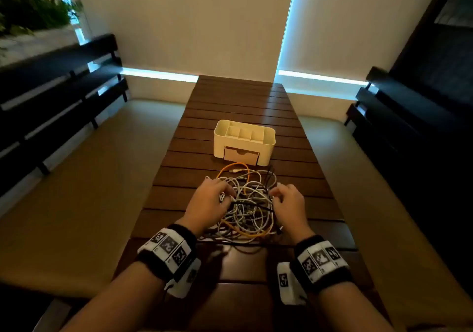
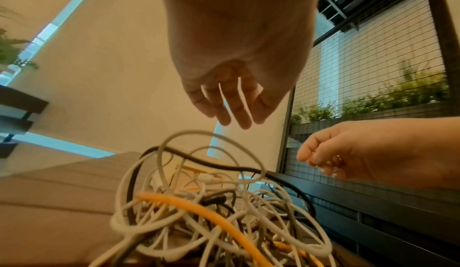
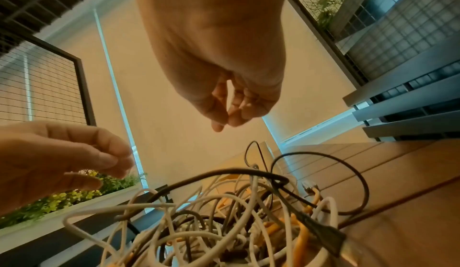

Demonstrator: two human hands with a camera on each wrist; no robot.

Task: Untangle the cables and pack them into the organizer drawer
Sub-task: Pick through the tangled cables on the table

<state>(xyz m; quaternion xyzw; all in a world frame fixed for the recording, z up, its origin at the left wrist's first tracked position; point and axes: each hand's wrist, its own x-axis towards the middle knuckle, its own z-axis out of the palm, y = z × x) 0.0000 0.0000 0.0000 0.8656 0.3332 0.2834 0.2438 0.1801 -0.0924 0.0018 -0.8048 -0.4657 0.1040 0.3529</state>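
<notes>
A tangle of white, black and orange cables point(image 1: 247, 205) lies on the wooden slat table point(image 1: 235, 101), near its front end. Just behind the tangle stands the cream organizer point(image 1: 268, 134), its small drawer point(image 1: 240, 155) pushed in and facing me. My left hand point(image 1: 215, 196) hovers over the left side of the pile; in the left wrist view its fingers point(image 2: 231, 109) hang relaxed above the cables point(image 2: 211, 212) and hold nothing. My right hand point(image 1: 282, 197) hovers over the right side. Its thumb and fingertips point(image 3: 224, 121) nearly meet, with no cable between them, above the cables point(image 3: 224, 222).
Cushioned benches with dark slatted backs run along the left point(image 1: 84, 178) and right point(image 1: 389, 183) of the table. A blind-covered window stands behind the table's far end. Bare table shows beyond the organizer and in front of the pile.
</notes>
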